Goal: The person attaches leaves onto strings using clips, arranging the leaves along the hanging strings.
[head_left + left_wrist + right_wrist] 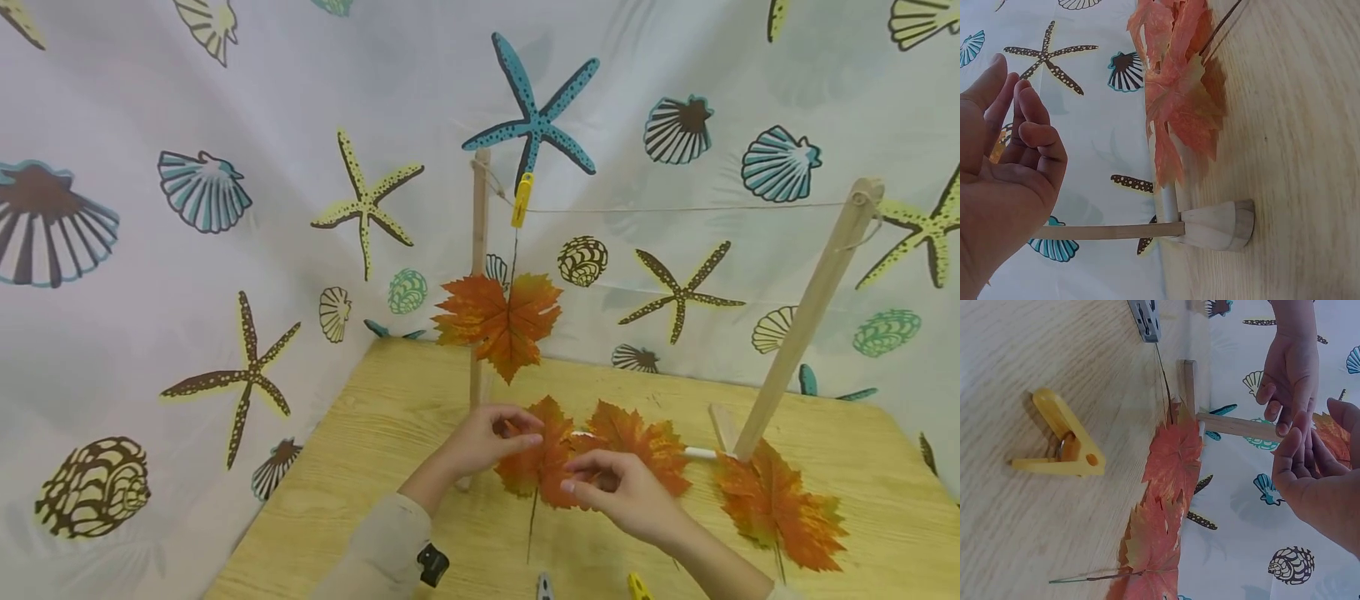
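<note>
My left hand (483,442) hovers over the orange artificial maple leaves on the table, fingers loosely bent, nothing between them. Close by on its right, my right hand (630,492) is held the same way, also holding nothing. Beneath them lie one leaf (551,433) with its thin stem toward me and another leaf (652,450) partly covered by the right hand. Behind the hands, a maple leaf (498,321) hangs by its stem from a yellow clothespin (522,200) on a string (660,209). A second yellow clothespin (1072,444) and a grey clothespin (1145,322) lie on the table.
Two wooden posts, the left post (480,250) and the leaning right post (810,317), carry the string. A white rod (701,453) runs low between them. Another leaf (780,512) lies by the right post. A shell-patterned curtain (420,100) surrounds the wooden table (360,467).
</note>
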Motion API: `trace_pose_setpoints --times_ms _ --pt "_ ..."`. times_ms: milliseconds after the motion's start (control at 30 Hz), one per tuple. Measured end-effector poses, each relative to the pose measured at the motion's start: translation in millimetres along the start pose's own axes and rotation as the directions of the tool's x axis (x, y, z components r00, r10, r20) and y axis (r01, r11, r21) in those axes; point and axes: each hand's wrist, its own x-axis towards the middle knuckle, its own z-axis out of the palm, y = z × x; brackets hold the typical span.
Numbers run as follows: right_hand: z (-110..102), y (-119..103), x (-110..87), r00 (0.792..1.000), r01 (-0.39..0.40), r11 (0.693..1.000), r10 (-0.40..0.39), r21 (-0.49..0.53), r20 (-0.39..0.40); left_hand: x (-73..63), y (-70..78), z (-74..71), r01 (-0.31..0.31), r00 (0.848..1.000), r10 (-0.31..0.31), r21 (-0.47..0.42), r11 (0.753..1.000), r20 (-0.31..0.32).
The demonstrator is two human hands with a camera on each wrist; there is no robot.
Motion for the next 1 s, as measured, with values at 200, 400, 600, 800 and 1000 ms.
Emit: trace_pose_setpoints --times_ms 200,400,600,800,1000 --pt "4.3 4.1 -2.2 1.0 -0.014 1.0 0.014 0.022 0.012 -1.3 -5.0 3.8 -0.011 1.0 0.011 -0.005 1.0 -0.001" --pt "8.9 10.2 -6.1 0.998 -0.051 0.999 0.05 0.014 0.025 -3.4 -7.7 7.2 0.006 1.0 -0.006 0.0 1.0 0.016" --pt "17.1 18.9 -13.1 0.995 -0.041 0.999 0.038 0.032 0.095 -3.7 -13.5 10.8 0.033 0.998 -0.031 -0.024 0.999 0.057" --pt "25.2 25.5 -17.4 0.993 -0.066 0.996 0.059 0.059 0.104 -5.2 -18.7 16.1 0.041 0.997 -0.04 -0.024 0.999 0.061" --pt "30.3 29.6 -20.4 0.989 -0.104 0.992 0.095 0.075 0.116 -10.1 -26.0 23.6 0.081 0.994 -0.077 -0.039 0.996 0.08"
